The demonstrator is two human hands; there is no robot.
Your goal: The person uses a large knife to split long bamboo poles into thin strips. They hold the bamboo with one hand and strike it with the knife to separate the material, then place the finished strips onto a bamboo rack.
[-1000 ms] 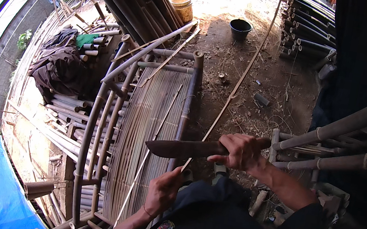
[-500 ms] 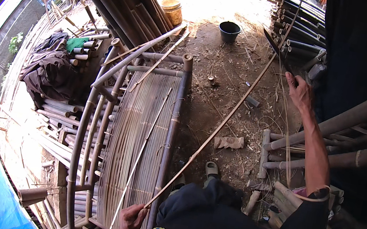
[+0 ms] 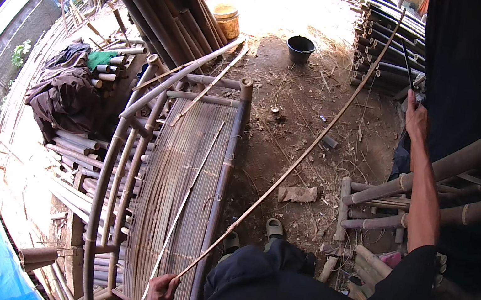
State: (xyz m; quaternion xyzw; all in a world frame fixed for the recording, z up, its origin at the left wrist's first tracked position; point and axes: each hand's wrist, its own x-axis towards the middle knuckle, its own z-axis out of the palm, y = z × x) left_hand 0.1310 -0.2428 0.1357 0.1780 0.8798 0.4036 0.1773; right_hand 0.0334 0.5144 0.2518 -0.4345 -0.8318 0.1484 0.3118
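Observation:
My left hand (image 3: 161, 291), low in the view, is closed around the near end of a long bamboo strip (image 3: 291, 170). The strip slants up and away to the right, its far end standing in front of stacked bamboo poles. Out to the right, my right hand (image 3: 416, 119) grips a long knife whose dark, narrow blade (image 3: 406, 63) points upward; its handle is mostly hidden in my fist. The blade is apart from the strip, to its right. Beside my left hand, a thin pale strip (image 3: 187, 195) lies along the slatted bamboo bench (image 3: 181, 140).
A black bucket (image 3: 300, 49) and a yellowish bucket (image 3: 226, 20) stand ahead on the ground. Stacked bamboo poles (image 3: 374, 55) rise at the far right. A bamboo frame (image 3: 391, 181) is near my right arm. Shavings and a short bamboo piece (image 3: 297, 194) litter the floor.
My right hand has moved up and right, taking the knife blade away from the strip. The strip's far end has shifted right, and my left hand is slightly lower and further left.

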